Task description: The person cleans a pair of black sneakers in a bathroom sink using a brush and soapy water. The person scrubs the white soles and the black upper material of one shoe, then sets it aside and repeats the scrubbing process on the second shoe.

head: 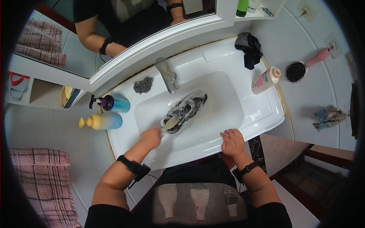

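My left hand (151, 138) grips the handle of a scrub brush (170, 124), whose pale head rests on the near left end of a soapy dark item (186, 109). That item, streaked with white foam, lies in the basin of the white sink (228, 94); its exact kind cannot be told. My right hand (233, 141) holds no object and rests on the front rim of the sink, its fingers bent over the edge. The metal faucet (166, 75) stands behind the foamy item. A grey scouring pad (143, 85) lies on the rear left ledge.
Pump bottles, one blue and purple (114, 104), one yellow and blue (107, 121), stand left. A pale bottle (265, 81) and black cloth (248, 50) sit right. A pink hairbrush (318, 58) hangs beyond. The mirror cabinet's edge (159, 45) borders the back; a plaid towel (42, 182) hangs left.
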### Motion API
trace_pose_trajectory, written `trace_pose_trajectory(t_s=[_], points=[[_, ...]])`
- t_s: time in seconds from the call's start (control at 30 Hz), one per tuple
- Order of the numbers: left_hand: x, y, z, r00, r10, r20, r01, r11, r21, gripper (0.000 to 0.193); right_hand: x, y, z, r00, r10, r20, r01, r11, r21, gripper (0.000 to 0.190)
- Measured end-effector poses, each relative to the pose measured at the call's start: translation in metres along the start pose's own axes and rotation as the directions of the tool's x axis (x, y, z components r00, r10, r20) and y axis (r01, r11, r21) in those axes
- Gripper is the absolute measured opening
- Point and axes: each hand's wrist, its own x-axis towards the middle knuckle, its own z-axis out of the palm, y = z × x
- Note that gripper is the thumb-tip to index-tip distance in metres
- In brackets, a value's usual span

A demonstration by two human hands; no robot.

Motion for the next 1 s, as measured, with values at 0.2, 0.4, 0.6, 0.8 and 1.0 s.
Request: trace_pose_trajectory(t_s=[0.2,0.4,0.6,0.8,1.0], points=[[0.000,-0.016,0.000,0.997,-0.025,-0.074,0.015,0.992,-0.129,0.032,0.002,-0.001,0.000,1.000,-0.010,0.006,0.010,1.000,0.006,0.033],[0.039,0.011,-0.022,0.992,-0.051,-0.112,0.050,0.999,-0.011,0.032,0.002,-0.003,0.001,1.000,-0.024,0.010,0.024,1.000,0.000,0.033],[0.003,-0.052,-0.020,0.998,-0.059,0.018,0.062,0.954,-0.294,0.033,0.001,0.000,0.000,1.000,-0.026,0.018,0.026,1.000,-0.014,0.033],[0.025,-0.023,-0.014,0.996,-0.068,-0.061,0.063,0.995,-0.073,0.032,0.002,-0.002,0.001,0.999,-0.046,0.018,0.046,0.999,-0.016,0.033],[0.046,-0.011,0.033,0.969,-0.187,-0.162,0.095,0.885,-0.456,0.034,0.005,-0.003,-0.001,0.999,-0.044,0.008,0.044,0.999,-0.020,0.031]])
